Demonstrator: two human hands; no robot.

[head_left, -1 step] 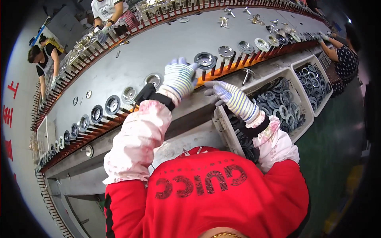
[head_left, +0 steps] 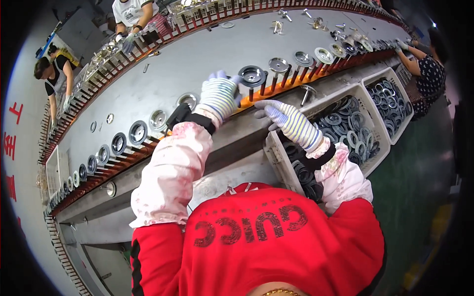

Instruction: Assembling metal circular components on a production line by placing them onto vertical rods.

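My left hand, in a striped knit glove, is over the row of upright posts along the table's near edge. Its fingertips are slightly blurred and their undersides hidden, so any grip cannot be made out. Left of it, partly behind the wrist, a silver round part sits on the row. A dark grey disc with a shiny centre stands on a post to its right. My right hand, gloved alike, hovers between the posts and a crate of rings, fingers stretched and parted from the thumb, with nothing visible in them.
A white crate of grey rings stands at my right, with a second crate beyond. A stemmed metal part rests on the near ledge. Loose metal parts lie across the grey table. Other people work around it.
The discs on the near row of posts have shifted slightly left. My left hand has moved a little left with them; my right hand stays in place.
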